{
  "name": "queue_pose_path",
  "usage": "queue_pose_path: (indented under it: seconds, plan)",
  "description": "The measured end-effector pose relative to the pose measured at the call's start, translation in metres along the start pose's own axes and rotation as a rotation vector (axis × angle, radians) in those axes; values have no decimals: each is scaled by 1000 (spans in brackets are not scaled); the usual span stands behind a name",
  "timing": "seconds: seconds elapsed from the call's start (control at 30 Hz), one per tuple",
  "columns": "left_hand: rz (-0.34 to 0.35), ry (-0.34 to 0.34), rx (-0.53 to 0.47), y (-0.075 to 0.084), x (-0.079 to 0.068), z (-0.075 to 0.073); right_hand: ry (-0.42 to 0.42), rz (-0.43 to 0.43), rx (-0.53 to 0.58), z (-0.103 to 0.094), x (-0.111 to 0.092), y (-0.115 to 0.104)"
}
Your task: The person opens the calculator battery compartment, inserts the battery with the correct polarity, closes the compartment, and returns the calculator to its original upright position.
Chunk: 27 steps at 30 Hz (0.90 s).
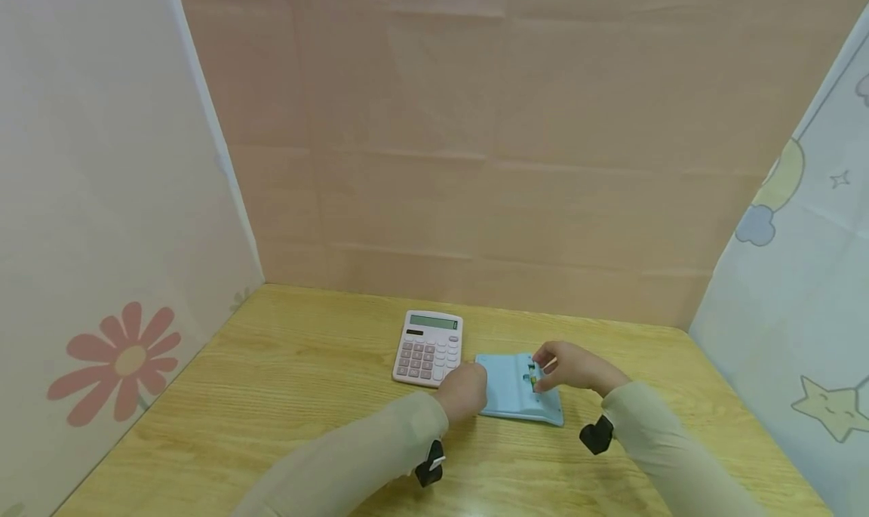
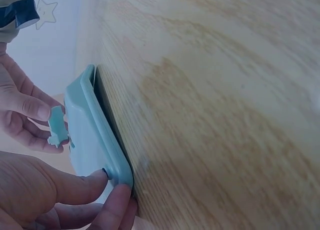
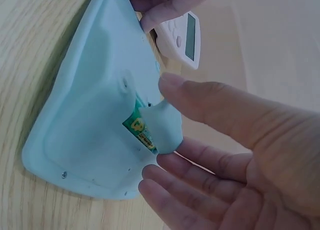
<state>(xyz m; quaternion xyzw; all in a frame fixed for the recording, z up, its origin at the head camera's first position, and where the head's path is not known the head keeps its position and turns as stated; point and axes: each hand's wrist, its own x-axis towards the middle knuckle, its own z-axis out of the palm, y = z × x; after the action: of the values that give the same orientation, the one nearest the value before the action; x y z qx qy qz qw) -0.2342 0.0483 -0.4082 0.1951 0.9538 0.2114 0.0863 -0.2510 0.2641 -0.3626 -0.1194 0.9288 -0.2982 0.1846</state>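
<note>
A light-blue calculator (image 1: 503,387) lies on the table with its back facing up. My left hand (image 1: 464,391) grips its left end, thumb on top and fingers at the edge in the left wrist view. Between thumb and fingers, my right hand (image 1: 577,367) pinches a small blue battery cover (image 3: 165,126). The cover is tilted over the battery compartment, overlapping its opening in the right wrist view. Inside the compartment sits a green battery (image 3: 138,124) with printed lettering, partly hidden by the cover.
Just behind and left of the blue calculator, a pink and white calculator (image 1: 428,349) rests face up, close to my left hand. The wooden table (image 1: 299,351) ends at a pale orange back wall (image 1: 475,162), with patterned cloths on both sides.
</note>
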Motion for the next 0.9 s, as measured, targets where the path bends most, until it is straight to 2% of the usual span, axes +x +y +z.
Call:
queue_pose_path:
  seconds: [0.4,0.67,0.9]
  plan:
    - [-8,13,5,-2,4,5,15,24,15,3,5,5]
    - [-10,1,-12,-2,3,3,17,17,20,4,5,5]
    - [15,7,-20,-2,1,0,28,13,15,5,4,4]
